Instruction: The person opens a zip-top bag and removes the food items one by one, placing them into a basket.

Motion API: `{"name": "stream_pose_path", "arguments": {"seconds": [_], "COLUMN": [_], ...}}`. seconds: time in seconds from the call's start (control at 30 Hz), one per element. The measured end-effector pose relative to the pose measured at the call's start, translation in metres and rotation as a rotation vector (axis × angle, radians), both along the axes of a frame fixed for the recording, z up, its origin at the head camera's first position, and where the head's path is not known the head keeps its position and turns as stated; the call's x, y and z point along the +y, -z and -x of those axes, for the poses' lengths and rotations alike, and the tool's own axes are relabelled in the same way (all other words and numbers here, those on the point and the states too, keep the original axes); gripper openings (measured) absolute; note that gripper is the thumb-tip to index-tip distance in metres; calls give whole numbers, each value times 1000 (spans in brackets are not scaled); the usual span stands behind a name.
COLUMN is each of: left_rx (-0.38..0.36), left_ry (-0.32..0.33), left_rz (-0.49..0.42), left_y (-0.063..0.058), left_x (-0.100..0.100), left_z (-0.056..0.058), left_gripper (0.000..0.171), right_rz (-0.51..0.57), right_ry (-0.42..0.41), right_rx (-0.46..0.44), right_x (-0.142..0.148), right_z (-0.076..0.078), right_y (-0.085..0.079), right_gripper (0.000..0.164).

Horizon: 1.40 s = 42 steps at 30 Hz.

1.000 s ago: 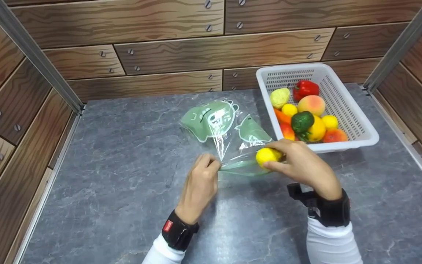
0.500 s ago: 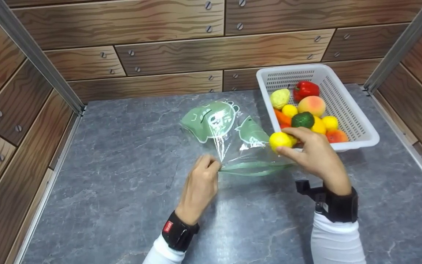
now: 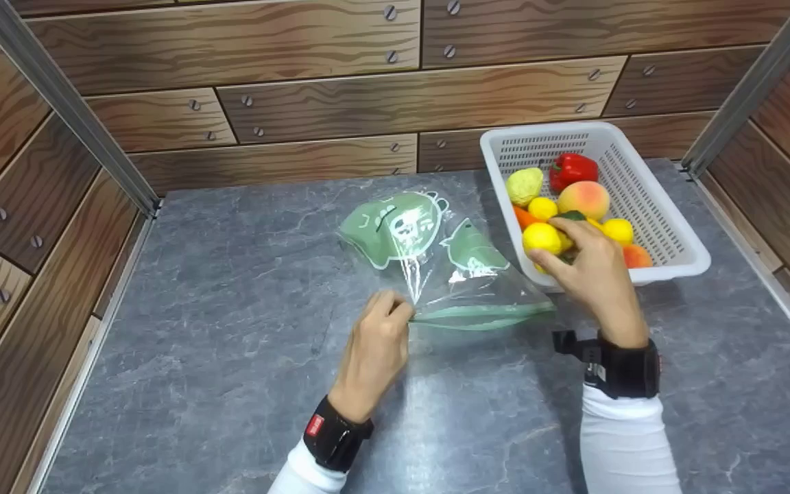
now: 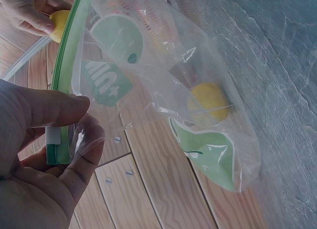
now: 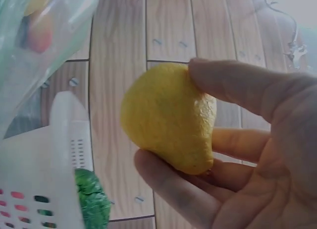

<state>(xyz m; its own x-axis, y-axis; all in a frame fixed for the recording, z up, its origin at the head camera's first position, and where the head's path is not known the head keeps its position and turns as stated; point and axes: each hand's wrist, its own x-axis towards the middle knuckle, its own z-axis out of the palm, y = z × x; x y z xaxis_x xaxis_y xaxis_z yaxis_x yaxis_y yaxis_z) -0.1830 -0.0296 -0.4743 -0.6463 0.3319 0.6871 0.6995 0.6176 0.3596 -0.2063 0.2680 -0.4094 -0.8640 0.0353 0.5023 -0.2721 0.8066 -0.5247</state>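
My left hand (image 3: 372, 346) pinches the left end of a clear zip bag (image 3: 484, 315) near its white slider (image 4: 53, 135). Green animal prints (image 3: 402, 219) cover parts of the bag, which lies on the table with its green-edged mouth toward me. Through the plastic, a yellow thing (image 4: 210, 102) shows in the left wrist view. My right hand (image 3: 597, 271) grips a yellow pear (image 5: 168, 117) between thumb and fingers, over the near left part of the white basket (image 3: 693, 261). In the head view the hand covers some of the produce below.
The basket stands at the right with a red pepper (image 3: 573, 171), a peach (image 3: 584, 200), a knobby yellow-green fruit (image 3: 524, 186), a lemon-yellow ball-like fruit (image 3: 618, 232) and more produce. Wood-patterned walls (image 3: 313, 110) rise behind and beside the grey table (image 3: 230, 309).
My right hand has carried the pear away from the bag's mouth, up and right over the basket. The bag's right end now shows uncovered. My left hand keeps its place.
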Motion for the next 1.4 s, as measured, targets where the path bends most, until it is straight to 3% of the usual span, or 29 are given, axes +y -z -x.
{"name": "stream_pose_path", "arguments": {"seconds": [0.47,0.67,0.83,1.07,1.4], "left_rx": [-11,-14,-11,-6,-17], "left_ry": [-3,7,8,2,3], "left_rz": [12,10,16,16,17], "left_y": [0,0,0,0,0], "left_x": [1,1,0,1,1], "left_z": [0,0,0,0,0], "left_gripper": [17,19,19,16,16], "right_rz": [52,68,122,208,178], "right_ry": [28,53,125,182,239], "right_rx": [-141,-116,-64,17,67], "right_x": [5,7,7,9,12], "right_z": [18,24,28,30,37], "right_y": [17,23,27,34,46], "right_gripper": [55,56,57,41,26]}}
